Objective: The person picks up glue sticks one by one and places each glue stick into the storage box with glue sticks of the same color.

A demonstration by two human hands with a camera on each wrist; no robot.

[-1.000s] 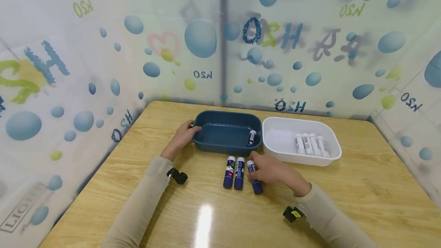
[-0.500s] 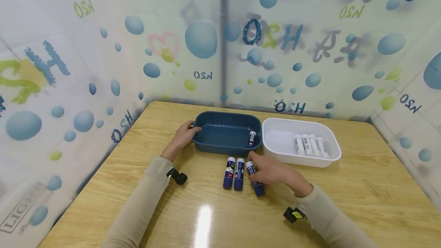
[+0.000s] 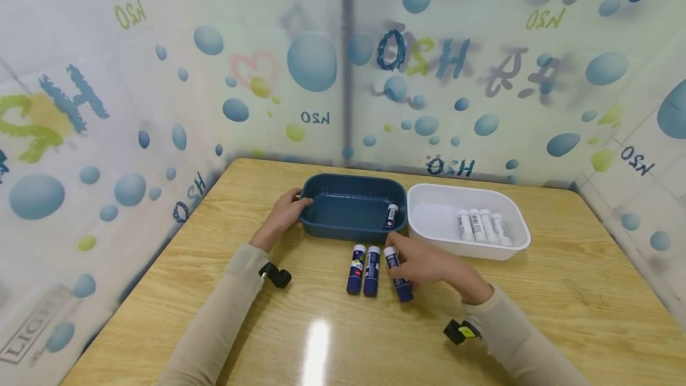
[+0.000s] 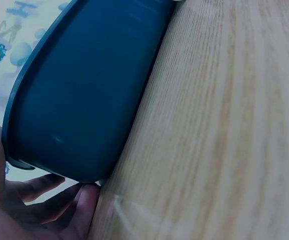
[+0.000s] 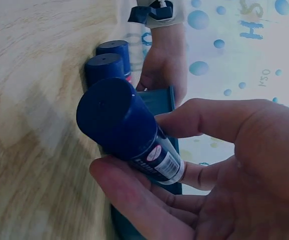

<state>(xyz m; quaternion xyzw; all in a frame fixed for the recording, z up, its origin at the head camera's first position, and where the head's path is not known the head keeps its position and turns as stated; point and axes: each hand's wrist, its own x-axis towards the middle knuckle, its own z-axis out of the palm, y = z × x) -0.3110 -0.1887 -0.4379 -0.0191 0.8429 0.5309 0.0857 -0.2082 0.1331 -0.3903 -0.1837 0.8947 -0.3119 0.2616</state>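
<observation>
My left hand grips the left end of a dark blue plastic bin, thumb over the rim and fingers outside; the left wrist view shows its fingertips against the bin's end wall. In my right hand a blue glue stick with a white end is pinched between thumb and fingers. From the right wrist view this glue stick looks tilted, its blue end towards the camera. Two similar glue sticks, one with a red mark and one plainer, lie side by side left of it. Another glue stick lies inside the bin's right end.
A white bin stands against the blue bin's right side, with several white tubes lying in its right half. The wooden table meets a printed curtain at the back.
The glue stick in my right hand has turned slightly, its blue lower end swinging a little to the right. My left hand and both bins have stayed in place.
</observation>
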